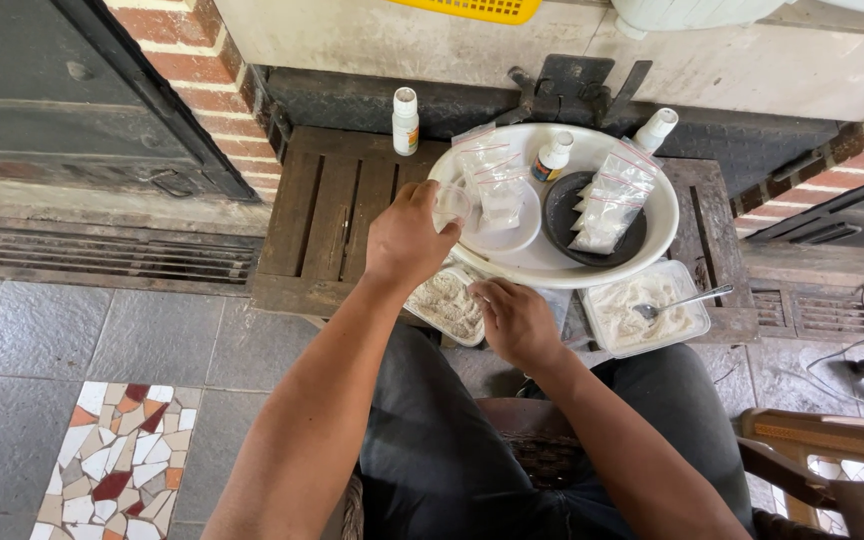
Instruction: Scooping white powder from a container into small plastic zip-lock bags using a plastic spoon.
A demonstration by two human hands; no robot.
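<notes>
Wooden pallet (pixel 327 215); clear bag (pixel 451 205) in left hand (pixel 407 240).

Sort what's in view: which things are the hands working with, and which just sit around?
In use: left hand holding a small clear bag; right hand at the near powder container.
Lying about: white basin, filled bags, white bottle, spoon, second powder container.

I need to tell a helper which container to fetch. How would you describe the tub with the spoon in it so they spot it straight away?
Start at the big white basin on the dark wooden pallet. Just below its right rim sits a clear rectangular tub of pale powder. Unlike the similar tub between the hands, this one has a metal spoon resting in it.
</notes>
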